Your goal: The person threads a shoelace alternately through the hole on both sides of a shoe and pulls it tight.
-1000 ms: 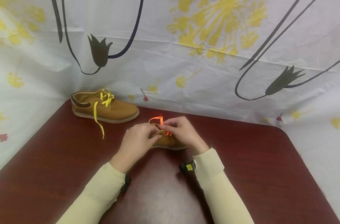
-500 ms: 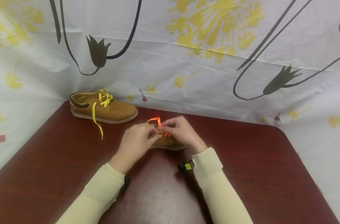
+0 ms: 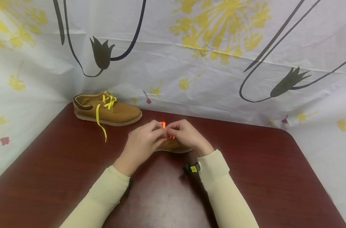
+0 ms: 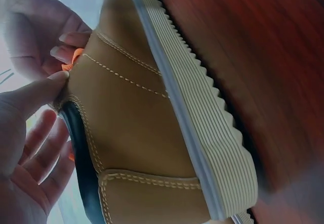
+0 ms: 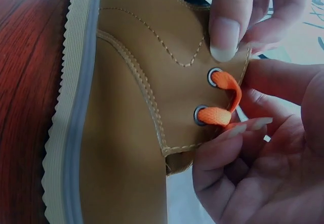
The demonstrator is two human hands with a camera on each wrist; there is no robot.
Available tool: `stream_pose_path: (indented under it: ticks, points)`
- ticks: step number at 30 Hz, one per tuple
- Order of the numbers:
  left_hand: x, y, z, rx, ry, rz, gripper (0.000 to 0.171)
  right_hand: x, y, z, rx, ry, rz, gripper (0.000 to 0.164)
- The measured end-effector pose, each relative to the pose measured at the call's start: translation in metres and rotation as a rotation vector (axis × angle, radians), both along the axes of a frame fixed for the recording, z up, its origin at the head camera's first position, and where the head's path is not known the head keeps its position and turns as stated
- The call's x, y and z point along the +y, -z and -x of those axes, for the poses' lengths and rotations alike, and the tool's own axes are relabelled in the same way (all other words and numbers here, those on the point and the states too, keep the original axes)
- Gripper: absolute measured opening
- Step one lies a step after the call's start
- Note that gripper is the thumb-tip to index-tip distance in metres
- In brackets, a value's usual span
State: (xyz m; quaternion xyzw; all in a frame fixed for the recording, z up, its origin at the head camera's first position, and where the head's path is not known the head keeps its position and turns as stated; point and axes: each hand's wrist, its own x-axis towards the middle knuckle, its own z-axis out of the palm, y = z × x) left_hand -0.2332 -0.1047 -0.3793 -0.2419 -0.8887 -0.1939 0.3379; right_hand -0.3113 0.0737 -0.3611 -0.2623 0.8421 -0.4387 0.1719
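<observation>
A tan leather shoe [image 3: 173, 145] with an orange shoelace [image 3: 162, 124] lies between the two hands in the head view. My left hand [image 3: 141, 142] pinches the shoe's eyelet flap; the right wrist view shows its thumb [image 5: 225, 34] on the leather beside the upper eyelet, fingers behind. At the lace, my right hand [image 3: 185, 136] has thumb and fingertips together, holding the orange lace close to the flap's edge. Seen from the right wrist, the lace [image 5: 217, 116] passes through two metal-rimmed eyelets. Part of the lace is hidden behind the fingers and the flap.
A second tan shoe [image 3: 121, 112] with a yellow shoelace [image 3: 109, 101] stands at the back left, one lace end trailing onto the dark red table [image 3: 264, 177]. A patterned white curtain [image 3: 161, 63] hangs along the back and sides.
My left fingers have risen a little and closed in toward the orange lace and the right fingertips. Less of the lace loop shows above the hands. The right hand has hardly moved.
</observation>
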Motion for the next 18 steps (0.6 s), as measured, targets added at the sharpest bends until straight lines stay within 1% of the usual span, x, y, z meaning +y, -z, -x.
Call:
stream_pose_path:
  ticks: [2, 6, 13, 18]
  points:
    - [-0.0012, 0.0016, 0.0017, 0.044, 0.022, 0.029, 0.006, -0.0004, -0.0011, -0.0005, -0.002, 0.002, -0.010, 0.024]
    - [-0.0019, 0.0037, 0.0038, 0.101, 0.033, 0.073, 0.004, 0.0003, -0.0029, -0.0022, -0.006, 0.011, -0.028, 0.026]
    - [-0.0053, 0.0061, 0.0049, 0.172, 0.067, 0.136, 0.008, 0.0001, -0.0030, -0.0044, -0.014, 0.011, -0.039, 0.028]
    - [-0.0083, 0.0080, 0.0072, 0.255, 0.083, 0.232, 0.012, -0.0004, -0.0021, -0.0033, 0.012, -0.026, -0.038, 0.028]
